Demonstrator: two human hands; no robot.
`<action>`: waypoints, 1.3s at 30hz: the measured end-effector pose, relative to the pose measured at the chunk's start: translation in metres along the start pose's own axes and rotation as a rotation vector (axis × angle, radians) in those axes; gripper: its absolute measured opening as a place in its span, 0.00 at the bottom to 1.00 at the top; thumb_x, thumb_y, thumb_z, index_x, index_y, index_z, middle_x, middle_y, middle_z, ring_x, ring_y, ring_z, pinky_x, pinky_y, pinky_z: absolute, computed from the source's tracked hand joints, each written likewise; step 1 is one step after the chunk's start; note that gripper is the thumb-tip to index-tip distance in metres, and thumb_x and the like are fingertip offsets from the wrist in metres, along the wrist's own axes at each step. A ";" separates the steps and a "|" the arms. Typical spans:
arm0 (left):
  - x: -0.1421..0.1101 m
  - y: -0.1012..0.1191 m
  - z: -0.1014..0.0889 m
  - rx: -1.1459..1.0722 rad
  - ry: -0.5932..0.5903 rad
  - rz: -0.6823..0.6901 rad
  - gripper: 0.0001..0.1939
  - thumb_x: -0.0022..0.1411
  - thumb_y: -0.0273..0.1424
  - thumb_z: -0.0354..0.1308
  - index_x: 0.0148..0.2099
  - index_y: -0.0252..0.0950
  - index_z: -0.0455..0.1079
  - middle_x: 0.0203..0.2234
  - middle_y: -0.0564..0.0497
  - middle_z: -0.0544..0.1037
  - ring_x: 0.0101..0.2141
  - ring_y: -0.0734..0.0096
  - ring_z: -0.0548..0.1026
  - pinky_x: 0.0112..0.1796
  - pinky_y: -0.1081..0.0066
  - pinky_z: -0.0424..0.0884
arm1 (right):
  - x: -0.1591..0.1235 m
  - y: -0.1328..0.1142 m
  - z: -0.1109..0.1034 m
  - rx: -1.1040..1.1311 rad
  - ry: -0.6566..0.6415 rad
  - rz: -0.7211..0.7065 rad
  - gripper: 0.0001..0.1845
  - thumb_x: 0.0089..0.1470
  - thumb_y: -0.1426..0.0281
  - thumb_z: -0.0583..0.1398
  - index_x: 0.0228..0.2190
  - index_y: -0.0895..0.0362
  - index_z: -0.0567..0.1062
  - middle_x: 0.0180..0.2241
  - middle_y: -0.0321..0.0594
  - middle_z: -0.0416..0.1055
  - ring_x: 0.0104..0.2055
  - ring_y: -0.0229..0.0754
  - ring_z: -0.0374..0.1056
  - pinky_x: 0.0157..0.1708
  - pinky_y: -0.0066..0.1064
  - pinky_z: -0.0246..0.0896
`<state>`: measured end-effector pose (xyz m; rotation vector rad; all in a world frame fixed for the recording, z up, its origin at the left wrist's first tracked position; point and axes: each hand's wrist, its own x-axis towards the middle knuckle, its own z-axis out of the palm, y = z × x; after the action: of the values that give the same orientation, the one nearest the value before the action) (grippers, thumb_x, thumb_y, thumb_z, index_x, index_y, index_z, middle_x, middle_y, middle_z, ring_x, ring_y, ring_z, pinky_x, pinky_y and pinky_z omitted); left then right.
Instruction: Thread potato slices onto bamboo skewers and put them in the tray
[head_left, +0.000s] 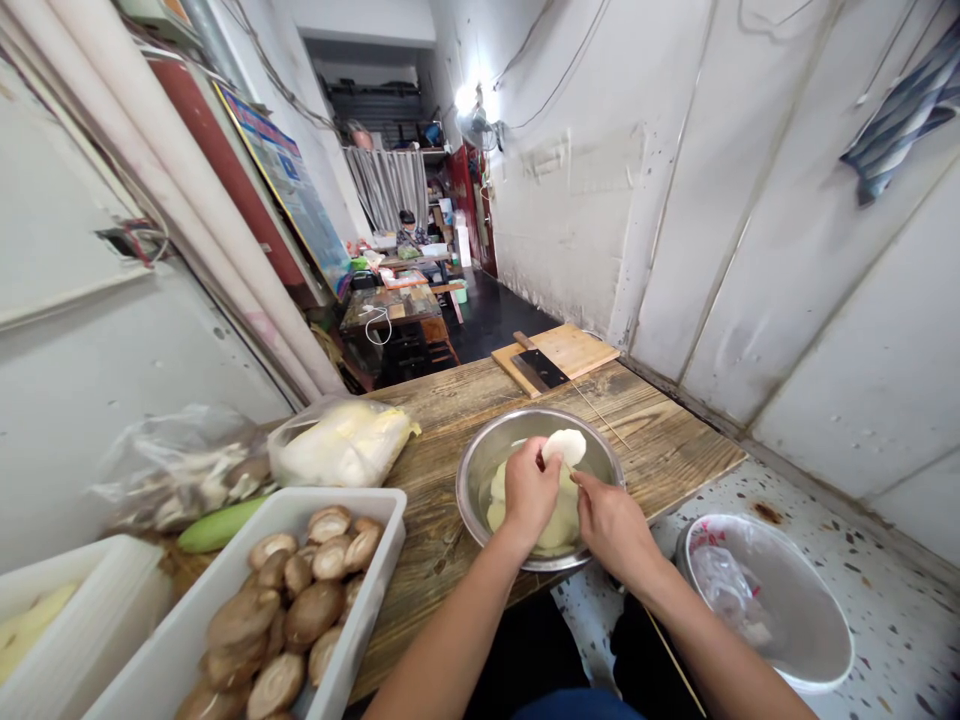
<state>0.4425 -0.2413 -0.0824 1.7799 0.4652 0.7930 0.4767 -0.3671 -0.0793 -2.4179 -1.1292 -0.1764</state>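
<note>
My left hand (531, 487) pinches a pale, thin round slice (565, 446), which looks like potato, above a steel bowl (466, 485). In my right hand (613, 522) is a thin wooden skewer (675, 655); its tip end is up at the slice, and its long tail runs down under my right forearm. Whether the tip has gone into the slice I cannot tell. More pale slices (559, 530) lie in the bowl, partly hidden by my hands. Another skewer (602, 414) rests on the table just behind the bowl.
A black-bladed cleaver (541, 369) lies on a cutting board (581, 350) at the table's far end. Left are a tub (397, 515) of mushrooms, a green gourd (217, 525) and plastic bags (330, 445). A lined bin (817, 620) stands on the floor at right. A person (409, 235) sits far back.
</note>
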 end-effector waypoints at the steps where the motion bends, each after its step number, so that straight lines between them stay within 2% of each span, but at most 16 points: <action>1: 0.001 -0.001 0.000 -0.021 -0.001 -0.015 0.03 0.51 0.29 0.58 0.30 0.36 0.72 0.24 0.50 0.74 0.26 0.72 0.68 0.29 0.73 0.60 | -0.001 0.000 0.000 0.005 0.004 0.002 0.17 0.55 0.78 0.48 0.41 0.62 0.74 0.30 0.49 0.78 0.33 0.46 0.76 0.32 0.30 0.67; 3: 0.003 -0.002 0.000 -0.118 -0.020 -0.086 0.05 0.50 0.30 0.59 0.31 0.35 0.72 0.24 0.50 0.75 0.26 0.72 0.69 0.29 0.73 0.62 | -0.003 -0.001 0.001 0.028 0.025 0.002 0.18 0.56 0.77 0.48 0.42 0.62 0.74 0.30 0.48 0.78 0.33 0.46 0.76 0.32 0.31 0.68; 9: 0.007 0.005 -0.005 -0.610 -0.029 -0.419 0.12 0.46 0.36 0.63 0.30 0.32 0.71 0.23 0.50 0.73 0.22 0.77 0.68 0.26 0.75 0.64 | -0.007 0.000 0.010 0.181 0.164 -0.042 0.18 0.57 0.74 0.46 0.42 0.61 0.72 0.33 0.46 0.78 0.32 0.44 0.75 0.32 0.31 0.68; 14: 0.013 0.011 -0.013 -0.786 -0.006 -0.601 0.11 0.42 0.31 0.65 0.29 0.32 0.70 0.22 0.50 0.74 0.22 0.77 0.68 0.22 0.76 0.62 | -0.009 0.002 0.014 0.256 0.168 -0.089 0.16 0.59 0.71 0.46 0.40 0.59 0.71 0.33 0.44 0.78 0.32 0.43 0.75 0.33 0.30 0.67; 24: 0.018 0.015 -0.014 -0.750 -0.089 -0.592 0.09 0.44 0.30 0.65 0.27 0.31 0.70 0.21 0.51 0.72 0.21 0.78 0.68 0.23 0.76 0.63 | -0.002 0.000 0.018 0.237 0.236 -0.089 0.15 0.60 0.71 0.44 0.36 0.59 0.70 0.27 0.43 0.75 0.27 0.42 0.72 0.28 0.29 0.64; 30: 0.017 0.013 -0.013 -0.749 -0.088 -0.585 0.09 0.43 0.29 0.65 0.27 0.31 0.69 0.21 0.51 0.72 0.20 0.79 0.67 0.23 0.76 0.64 | 0.002 -0.003 0.020 0.217 0.215 -0.034 0.16 0.61 0.70 0.44 0.34 0.60 0.70 0.24 0.43 0.74 0.26 0.43 0.72 0.26 0.29 0.61; 35: 0.011 0.013 -0.007 -0.747 -0.148 -0.598 0.08 0.44 0.29 0.65 0.27 0.30 0.70 0.20 0.51 0.72 0.20 0.78 0.67 0.22 0.77 0.63 | 0.010 -0.003 0.015 0.204 0.181 0.021 0.17 0.61 0.69 0.44 0.30 0.59 0.70 0.20 0.41 0.72 0.22 0.42 0.70 0.23 0.28 0.57; 39: 0.014 0.009 -0.011 -0.719 -0.014 -0.544 0.04 0.49 0.26 0.62 0.28 0.29 0.71 0.22 0.50 0.74 0.21 0.79 0.69 0.23 0.78 0.65 | 0.005 0.004 0.004 0.221 0.115 0.014 0.15 0.60 0.67 0.49 0.28 0.57 0.71 0.20 0.37 0.73 0.21 0.40 0.70 0.23 0.27 0.58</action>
<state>0.4438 -0.2280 -0.0674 0.9264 0.5366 0.4688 0.4833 -0.3641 -0.0827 -2.1918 -1.0237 -0.1738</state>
